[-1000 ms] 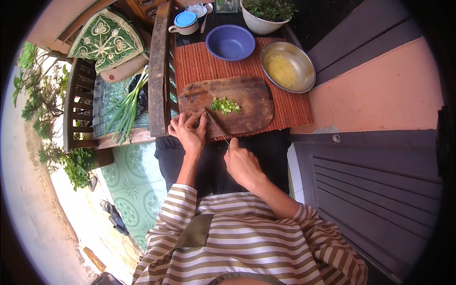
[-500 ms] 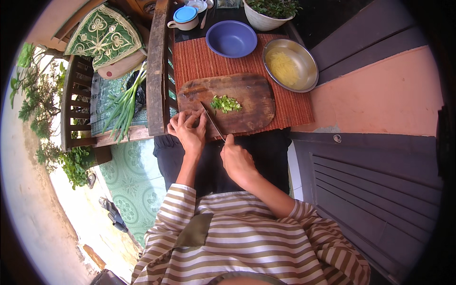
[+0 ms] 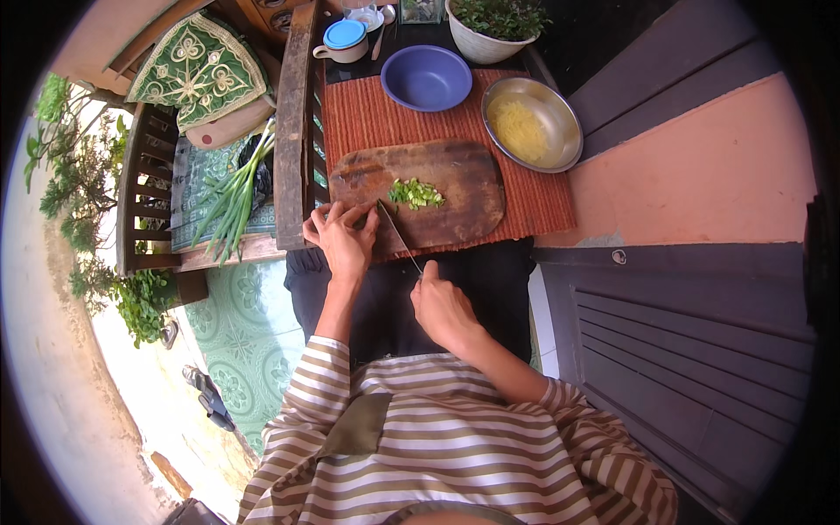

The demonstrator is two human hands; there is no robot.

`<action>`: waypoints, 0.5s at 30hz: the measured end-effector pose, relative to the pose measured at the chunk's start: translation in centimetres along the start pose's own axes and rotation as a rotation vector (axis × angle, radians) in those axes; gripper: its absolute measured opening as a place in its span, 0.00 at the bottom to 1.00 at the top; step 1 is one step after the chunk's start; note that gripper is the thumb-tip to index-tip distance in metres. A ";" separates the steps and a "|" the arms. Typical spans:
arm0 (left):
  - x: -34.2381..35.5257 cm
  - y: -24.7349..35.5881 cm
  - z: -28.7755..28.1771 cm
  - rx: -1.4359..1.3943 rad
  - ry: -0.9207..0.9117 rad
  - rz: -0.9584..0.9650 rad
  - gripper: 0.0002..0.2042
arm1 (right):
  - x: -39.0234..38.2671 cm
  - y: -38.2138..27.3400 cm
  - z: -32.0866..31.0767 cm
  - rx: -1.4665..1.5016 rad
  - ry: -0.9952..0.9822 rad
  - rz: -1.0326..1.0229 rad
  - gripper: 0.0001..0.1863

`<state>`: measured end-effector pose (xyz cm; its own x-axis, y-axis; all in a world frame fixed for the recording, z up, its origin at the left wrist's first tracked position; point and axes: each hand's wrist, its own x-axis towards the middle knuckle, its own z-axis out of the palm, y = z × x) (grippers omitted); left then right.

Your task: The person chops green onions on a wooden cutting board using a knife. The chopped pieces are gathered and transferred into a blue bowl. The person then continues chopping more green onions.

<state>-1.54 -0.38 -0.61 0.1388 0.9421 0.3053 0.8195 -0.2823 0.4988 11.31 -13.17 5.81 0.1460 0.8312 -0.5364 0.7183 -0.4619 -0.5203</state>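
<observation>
Your left hand [image 3: 344, 242] has eased left, fingers bent over the cutting board's [image 3: 468, 192] near-left corner — can't tell what they hold. Your right hand [image 3: 444, 312] grips the knife [image 3: 401, 236], tip drawn back; chopped greens [image 3: 416, 193] lie just right — slicing seems mid-stroke.

The board [image 3: 462, 188] is worn wood, the knife [image 3: 401, 236] seemingly metal.

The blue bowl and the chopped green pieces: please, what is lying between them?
The head view shows only a strip of orange mat, then bare cutting board, between the blue bowl and the green pieces.
</observation>
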 end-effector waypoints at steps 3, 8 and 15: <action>0.8 -0.6 -0.6 0.014 -0.086 -0.022 0.08 | 1.2 -0.6 -0.7 0.023 0.020 -0.048 0.15; 1.3 -0.6 -0.9 -0.027 -0.139 0.004 0.07 | 2.1 -0.1 -0.9 0.046 0.066 -0.064 0.17; 1.7 0.1 0.5 -0.062 -0.170 0.045 0.07 | 1.1 0.9 -1.3 0.074 0.107 -0.035 0.16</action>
<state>-0.94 1.22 -0.43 0.2706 0.9439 0.1894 0.7752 -0.3302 0.5385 12.99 -12.30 5.63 0.1963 0.8735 -0.4455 0.6725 -0.4506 -0.5871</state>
